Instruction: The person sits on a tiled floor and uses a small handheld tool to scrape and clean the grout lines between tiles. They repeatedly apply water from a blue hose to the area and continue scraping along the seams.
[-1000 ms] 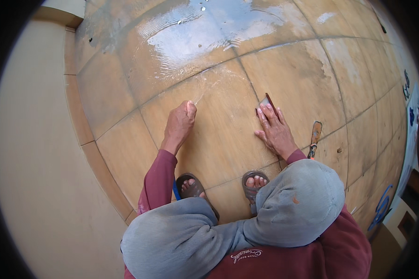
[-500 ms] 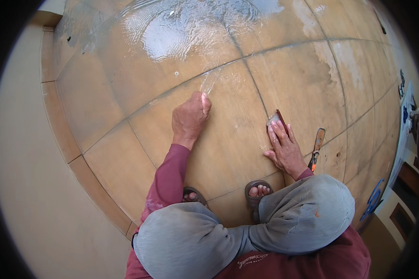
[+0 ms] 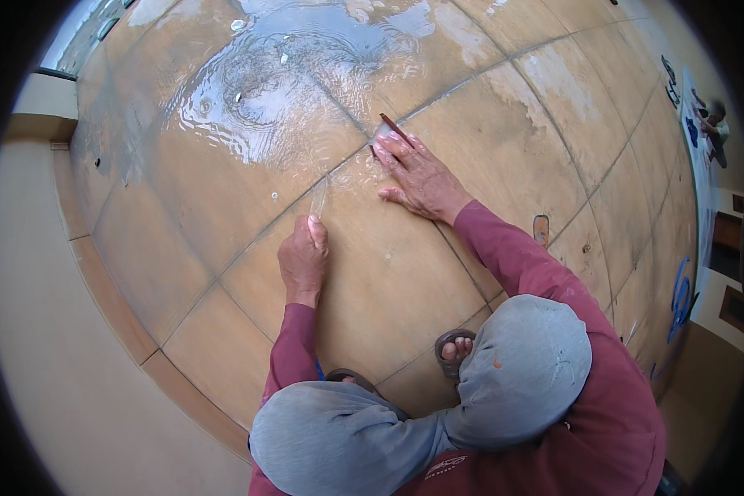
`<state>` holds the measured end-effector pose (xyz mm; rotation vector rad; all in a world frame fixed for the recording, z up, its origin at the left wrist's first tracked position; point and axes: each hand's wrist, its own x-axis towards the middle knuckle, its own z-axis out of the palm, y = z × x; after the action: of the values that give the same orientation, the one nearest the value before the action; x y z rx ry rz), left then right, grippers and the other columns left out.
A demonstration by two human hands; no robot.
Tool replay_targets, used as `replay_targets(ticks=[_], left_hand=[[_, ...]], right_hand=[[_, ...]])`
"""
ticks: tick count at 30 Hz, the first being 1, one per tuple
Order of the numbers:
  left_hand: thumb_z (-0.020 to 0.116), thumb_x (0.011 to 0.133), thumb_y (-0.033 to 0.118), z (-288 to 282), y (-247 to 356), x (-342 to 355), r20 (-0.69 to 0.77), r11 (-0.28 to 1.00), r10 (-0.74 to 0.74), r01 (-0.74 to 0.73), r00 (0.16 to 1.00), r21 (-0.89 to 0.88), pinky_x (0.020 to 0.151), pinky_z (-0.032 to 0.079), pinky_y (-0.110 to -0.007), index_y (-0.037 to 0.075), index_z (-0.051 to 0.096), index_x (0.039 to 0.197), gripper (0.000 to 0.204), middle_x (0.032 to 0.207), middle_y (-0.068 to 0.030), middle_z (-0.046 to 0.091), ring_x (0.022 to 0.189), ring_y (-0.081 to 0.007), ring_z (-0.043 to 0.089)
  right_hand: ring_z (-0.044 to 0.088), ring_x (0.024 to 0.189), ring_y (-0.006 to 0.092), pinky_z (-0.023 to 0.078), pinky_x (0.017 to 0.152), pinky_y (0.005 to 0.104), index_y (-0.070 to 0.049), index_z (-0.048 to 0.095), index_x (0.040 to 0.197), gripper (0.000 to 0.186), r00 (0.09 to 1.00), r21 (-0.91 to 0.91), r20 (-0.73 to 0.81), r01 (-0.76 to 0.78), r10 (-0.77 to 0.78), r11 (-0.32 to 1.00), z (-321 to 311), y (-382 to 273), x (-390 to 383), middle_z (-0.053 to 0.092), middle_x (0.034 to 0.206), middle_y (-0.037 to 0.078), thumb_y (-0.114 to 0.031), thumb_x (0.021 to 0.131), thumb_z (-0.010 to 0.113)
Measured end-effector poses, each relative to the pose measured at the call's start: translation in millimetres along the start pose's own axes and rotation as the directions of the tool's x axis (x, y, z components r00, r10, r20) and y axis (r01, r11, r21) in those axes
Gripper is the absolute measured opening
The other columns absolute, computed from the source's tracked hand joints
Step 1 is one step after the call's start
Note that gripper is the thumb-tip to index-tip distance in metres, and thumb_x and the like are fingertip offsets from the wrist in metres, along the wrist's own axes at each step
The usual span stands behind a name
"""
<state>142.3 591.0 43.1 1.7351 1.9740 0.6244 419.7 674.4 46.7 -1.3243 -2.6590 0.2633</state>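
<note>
My left hand [image 3: 303,258] is closed in a fist, thumb on top. A thin stream of water [image 3: 319,197] shoots from it onto the tiles, apparently from a hose hidden inside the fist; a bit of blue [image 3: 319,370] shows beside that forearm. Farther ahead and to the right, my right hand [image 3: 422,178] presses down on a flat pad [image 3: 386,130] with a whitish face and red-brown edges. The pad lies at a crossing of dark tile joints, with the fingers covering most of it. Water splashes around its near side.
Rippling water [image 3: 264,91] pools on the tan tiles [image 3: 372,289]. A rusty-bladed scraper [image 3: 541,230] lies right of my right arm, its handle hidden. A low wall [image 3: 99,331] with tile skirting runs along the left. Blue tubing [image 3: 679,298] and another person [image 3: 713,132] are at far right.
My right hand has slid the pad forward and left, to the joint crossing. The left fist keeps spraying, now lower in the picture, as the view has shifted. My right arm now hides the scraper's handle.
</note>
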Motion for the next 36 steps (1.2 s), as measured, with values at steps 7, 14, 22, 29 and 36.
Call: replay_targets(ticks=[7, 14, 22, 29, 36], left_hand=[[0.043, 0.111, 0.036, 14, 9, -6, -0.014, 0.992, 0.086, -0.085, 0.996, 0.092, 0.063, 0.049, -0.057, 0.009, 0.061, 0.096, 0.036, 0.072, -0.0236, 0.066, 0.069, -0.047, 0.066], [0.041, 0.111, 0.037, 8, 14, 3, 0.041, 0.994, 0.037, -0.041, 0.998, 0.103, 0.065, 0.047, -0.057, 0.005, 0.061, 0.093, 0.042, 0.076, -0.0271, 0.065, 0.072, -0.0488, 0.063], [0.039, 0.112, 0.037, 12, 4, 13, 0.031, 0.995, 0.057, -0.06, 0.998, 0.083, 0.066, 0.044, -0.055, 0.002, 0.061, 0.091, 0.046, 0.077, -0.0274, 0.061, 0.072, -0.0481, 0.06], [0.039, 0.112, 0.037, 2, -8, 8, 0.007, 0.991, 0.071, -0.071, 0.997, 0.111, 0.063, 0.043, -0.051, 0.001, 0.057, 0.087, 0.048, 0.073, -0.0238, 0.055, 0.065, -0.0397, 0.055], [0.038, 0.112, 0.036, 20, -18, 22, 0.055, 0.998, 0.052, -0.05, 0.997, -0.034, 0.062, 0.038, -0.044, 0.003, 0.047, 0.08, 0.047, 0.068, -0.0122, 0.04, 0.062, -0.0241, 0.041]], right_hand=[[0.021, 0.162, 0.0296, 0.012, 0.133, 0.0459, -0.002, 0.03, 0.164, 0.083, 0.858, -0.175, 0.008, -0.505, 0.514, 0.845, -35, 77, -4, 0.028, 0.171, 0.019, -0.064, 0.11, 0.026], [0.034, 0.155, 0.0267, 0.023, 0.13, 0.0474, -0.005, 0.04, 0.16, 0.073, 0.914, -0.094, -0.17, -0.387, 0.368, 0.917, -22, 38, -116, 0.042, 0.163, 0.012, -0.057, 0.108, 0.043], [0.032, 0.156, 0.0308, 0.022, 0.13, 0.0516, 0.002, 0.041, 0.156, 0.073, 0.82, -0.047, -0.075, -0.571, 0.568, 0.819, -51, 30, -274, 0.038, 0.162, 0.017, -0.049, 0.106, 0.055], [0.03, 0.157, 0.0302, 0.02, 0.132, 0.0486, -0.005, 0.042, 0.159, 0.073, 0.857, 0.06, -0.043, -0.512, 0.514, 0.857, -35, -58, -330, 0.04, 0.163, 0.012, -0.045, 0.102, 0.063], [0.033, 0.155, 0.0291, 0.024, 0.131, 0.0478, -0.003, 0.043, 0.157, 0.066, 0.757, 0.01, -0.213, -0.63, 0.617, 0.777, -48, 19, -309, 0.042, 0.161, 0.012, -0.038, 0.104, 0.061]])
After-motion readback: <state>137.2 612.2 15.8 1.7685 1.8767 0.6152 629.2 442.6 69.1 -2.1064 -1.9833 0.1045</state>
